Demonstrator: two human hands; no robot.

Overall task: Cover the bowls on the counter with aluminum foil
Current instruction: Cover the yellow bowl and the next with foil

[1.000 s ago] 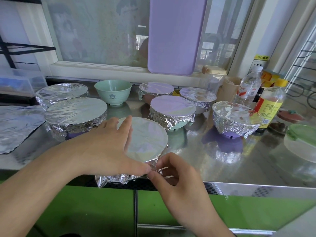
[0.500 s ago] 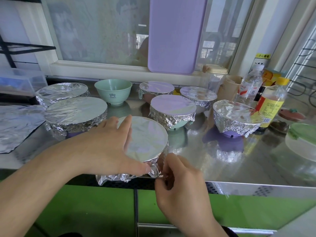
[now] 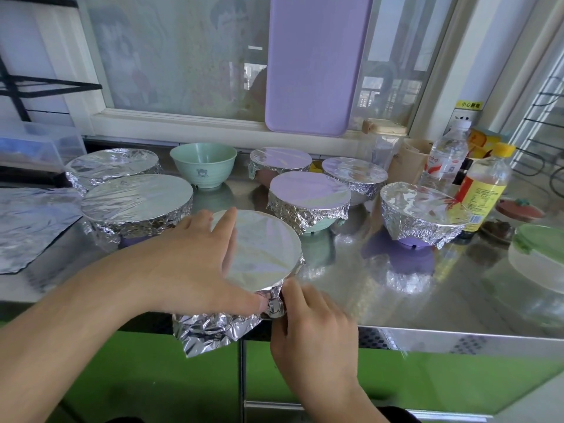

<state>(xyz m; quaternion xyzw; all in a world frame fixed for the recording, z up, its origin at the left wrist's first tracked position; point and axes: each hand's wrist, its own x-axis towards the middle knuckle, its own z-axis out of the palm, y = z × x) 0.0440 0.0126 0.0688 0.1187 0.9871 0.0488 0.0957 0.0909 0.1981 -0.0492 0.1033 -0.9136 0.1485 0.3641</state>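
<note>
At the counter's (image 3: 427, 306) front edge, the left hand (image 3: 195, 257) is lying flat, fingers straight, pressing the foil (image 3: 262, 248) over the nearest bowl. The right hand (image 3: 308, 315) is pinching the foil skirt, fingers curled. It is probably best to keep crimping snugly under the rim, working round to the loose flap overhanging the edge.

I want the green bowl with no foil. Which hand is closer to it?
Left. The left hand lies on the front foil-covered bowl, just before the green bowl. The right hand is at the counter edge, farther away.

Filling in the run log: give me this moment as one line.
step: crimping foil on front bowl | left hand: flat on top | right hand: pinching foil edge | green bowl: uncovered
</note>
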